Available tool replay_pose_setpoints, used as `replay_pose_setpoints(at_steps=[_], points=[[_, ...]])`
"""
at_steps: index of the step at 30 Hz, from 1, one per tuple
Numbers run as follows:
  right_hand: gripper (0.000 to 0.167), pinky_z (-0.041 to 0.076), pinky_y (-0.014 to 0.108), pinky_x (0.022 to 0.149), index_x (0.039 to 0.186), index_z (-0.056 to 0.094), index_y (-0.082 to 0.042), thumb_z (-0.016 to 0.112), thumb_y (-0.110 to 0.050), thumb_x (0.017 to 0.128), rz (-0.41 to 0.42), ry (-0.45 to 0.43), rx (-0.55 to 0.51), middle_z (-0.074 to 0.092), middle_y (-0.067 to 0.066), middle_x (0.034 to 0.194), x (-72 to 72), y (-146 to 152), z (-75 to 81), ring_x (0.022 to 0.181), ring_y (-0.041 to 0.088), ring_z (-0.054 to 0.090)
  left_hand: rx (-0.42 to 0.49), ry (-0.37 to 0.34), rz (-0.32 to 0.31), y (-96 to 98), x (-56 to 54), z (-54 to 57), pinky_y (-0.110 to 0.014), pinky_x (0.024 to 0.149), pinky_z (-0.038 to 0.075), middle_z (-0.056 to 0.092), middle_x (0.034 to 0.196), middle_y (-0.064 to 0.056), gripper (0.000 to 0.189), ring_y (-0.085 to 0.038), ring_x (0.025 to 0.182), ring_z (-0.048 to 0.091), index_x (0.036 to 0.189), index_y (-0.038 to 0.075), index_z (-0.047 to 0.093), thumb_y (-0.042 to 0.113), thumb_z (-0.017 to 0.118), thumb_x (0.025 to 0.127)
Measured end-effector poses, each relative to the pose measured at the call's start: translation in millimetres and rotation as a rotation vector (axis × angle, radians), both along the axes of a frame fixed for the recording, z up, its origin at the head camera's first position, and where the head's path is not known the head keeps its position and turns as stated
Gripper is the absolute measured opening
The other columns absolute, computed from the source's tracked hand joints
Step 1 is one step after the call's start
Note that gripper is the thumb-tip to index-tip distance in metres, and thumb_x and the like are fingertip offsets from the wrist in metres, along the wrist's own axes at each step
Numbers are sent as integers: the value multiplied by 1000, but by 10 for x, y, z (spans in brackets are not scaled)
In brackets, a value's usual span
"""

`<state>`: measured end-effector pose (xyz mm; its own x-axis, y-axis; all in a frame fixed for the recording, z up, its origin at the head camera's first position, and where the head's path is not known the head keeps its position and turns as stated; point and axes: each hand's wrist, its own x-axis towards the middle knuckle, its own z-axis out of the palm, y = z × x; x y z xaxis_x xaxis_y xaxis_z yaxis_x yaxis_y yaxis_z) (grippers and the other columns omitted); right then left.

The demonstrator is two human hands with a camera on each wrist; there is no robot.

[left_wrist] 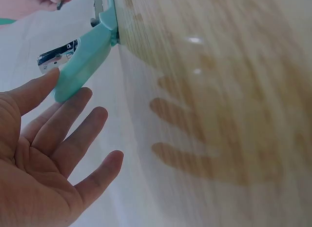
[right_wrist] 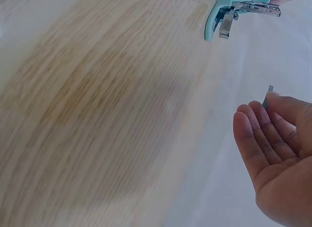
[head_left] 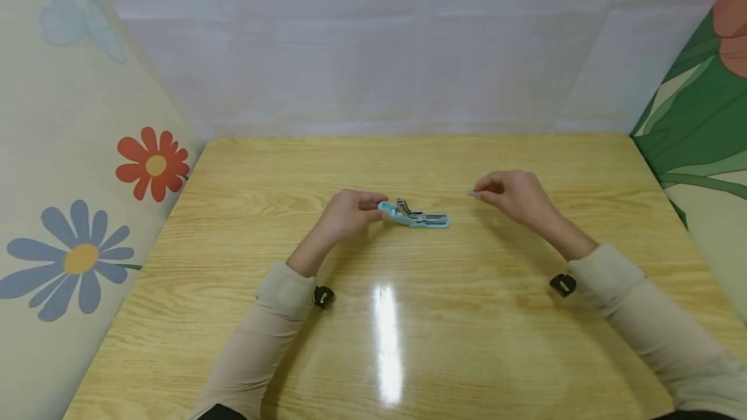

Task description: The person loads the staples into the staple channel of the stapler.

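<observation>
A mint-green stapler (head_left: 428,221) lies opened out on the table, its metal parts exposed. My left hand (head_left: 350,214) pinches one end of it between thumb and fingers. In the left wrist view the thumb presses that green end (left_wrist: 85,66) while the other fingers spread loosely. Off to the right and above the tabletop, my right hand (head_left: 516,196) pinches a small grey strip of staples (head_left: 472,192). The strip (right_wrist: 268,96) stands up from between thumb and fingertips in the right wrist view, apart from the stapler (right_wrist: 229,12).
The wooden table (head_left: 496,342) reflects a bright light streak near its front. A white cloth wall (head_left: 373,70) rises behind its far edge. Panels with painted flowers (head_left: 82,258) stand at both sides. Each wrist carries a small black camera (head_left: 563,284).
</observation>
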<state>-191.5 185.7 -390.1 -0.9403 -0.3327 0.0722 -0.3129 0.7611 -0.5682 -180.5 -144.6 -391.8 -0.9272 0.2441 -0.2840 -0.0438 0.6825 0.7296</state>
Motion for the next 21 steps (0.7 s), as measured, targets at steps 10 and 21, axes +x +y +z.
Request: replay_pose_setpoints(at_steps=[10,21], points=[[17,59,44,84,105,78,-7,72,-21,96,39,7,-8,79,11,101,-39,-227,15,91,26,74,-5,18,-3,0,7,-9,-41,96,57,74,125,-5,40,-24,118,69,134,19,68,30,72,96],[17,60,40,82,106,78,-9,71,-22,96,95,-13,-25,79,8,102,-58,-485,34,90,22,74,-9,13,-5,-7,10,-14,-43,98,55,74,124,-5,40,-25,118,68,133,18,68,30,73,95]])
